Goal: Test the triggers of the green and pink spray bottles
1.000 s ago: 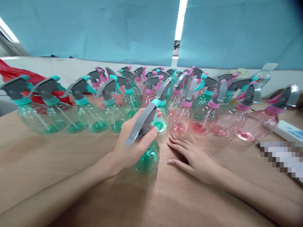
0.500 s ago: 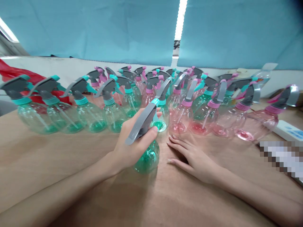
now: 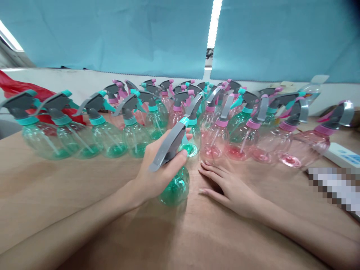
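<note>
In the head view, the left hand (image 3: pixel 157 180) has its fingers wrapped around the neck of a green trigger spray bottle (image 3: pixel 176 189) — before rows of similar bottles (image 3: pixel 112 138). The right hand (image 3: pixel 234 191) lies nearby on the brown table (image 3: pixel 197 236) — fingers loosely spread.

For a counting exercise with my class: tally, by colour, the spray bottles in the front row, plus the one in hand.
Green front-row bottles: 5
Pink front-row bottles: 4
Green bottle in the left hand: 1
Total: 10
</note>
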A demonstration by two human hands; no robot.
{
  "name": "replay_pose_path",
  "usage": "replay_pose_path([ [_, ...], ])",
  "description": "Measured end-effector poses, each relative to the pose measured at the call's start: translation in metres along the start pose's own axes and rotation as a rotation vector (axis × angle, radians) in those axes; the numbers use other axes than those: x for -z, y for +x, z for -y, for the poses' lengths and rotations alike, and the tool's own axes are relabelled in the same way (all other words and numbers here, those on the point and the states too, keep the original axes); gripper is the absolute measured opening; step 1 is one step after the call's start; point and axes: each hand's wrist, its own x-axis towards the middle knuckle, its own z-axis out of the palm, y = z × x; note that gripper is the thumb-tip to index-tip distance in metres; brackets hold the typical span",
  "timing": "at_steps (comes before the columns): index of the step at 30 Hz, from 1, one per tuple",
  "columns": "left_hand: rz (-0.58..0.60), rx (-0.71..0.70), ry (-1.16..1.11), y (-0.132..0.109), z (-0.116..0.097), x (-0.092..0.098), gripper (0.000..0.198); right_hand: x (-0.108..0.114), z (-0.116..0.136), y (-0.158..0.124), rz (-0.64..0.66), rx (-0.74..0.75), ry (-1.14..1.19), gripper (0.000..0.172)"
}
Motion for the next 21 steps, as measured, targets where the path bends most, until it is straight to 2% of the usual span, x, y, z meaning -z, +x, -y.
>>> replay_pose_path([
  [21,-0.002,-0.045,0.014,0.0004,-0.0005,-0.0002,0.031,0.0007,0.0000,-0.0003,0.006,0.001,0.006,0.061],
])
